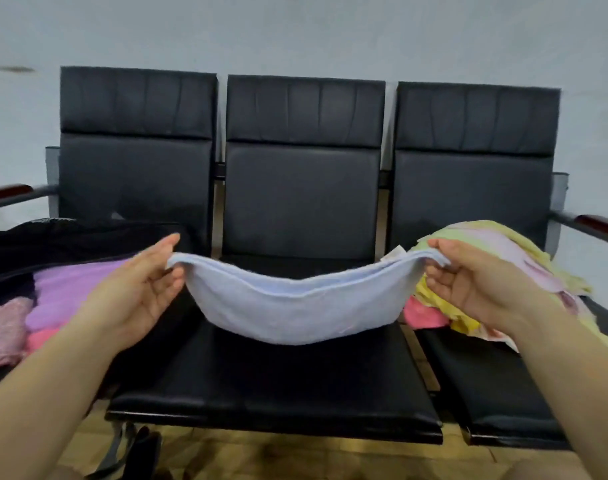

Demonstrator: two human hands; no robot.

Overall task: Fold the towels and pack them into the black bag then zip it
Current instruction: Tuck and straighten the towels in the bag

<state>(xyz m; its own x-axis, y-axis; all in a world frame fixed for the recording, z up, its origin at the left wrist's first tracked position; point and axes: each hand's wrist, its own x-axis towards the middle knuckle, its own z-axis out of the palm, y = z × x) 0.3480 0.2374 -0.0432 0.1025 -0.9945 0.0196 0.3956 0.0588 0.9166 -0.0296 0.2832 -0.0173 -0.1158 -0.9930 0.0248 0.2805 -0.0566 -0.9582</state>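
Note:
A pale blue towel (pixel 295 310), folded over, hangs in a sagging arc above the middle seat. My left hand (pixel 139 292) pinches its left end and my right hand (pixel 468 278) pinches its right end. The black bag (pixel 53 237) lies open on the left seat, with folded purple (pixel 70 289) and pink towels (pixel 4 327) inside it. A loose heap of yellow, pink and lilac towels (pixel 496 268) sits on the right seat behind my right hand.
A row of three black padded seats (pixel 295 386) with backrests stands against a grey wall. Wood-capped armrests (pixel 600 225) stick out at both ends. A bag strap (pixel 122 448) hangs to the floor at the lower left.

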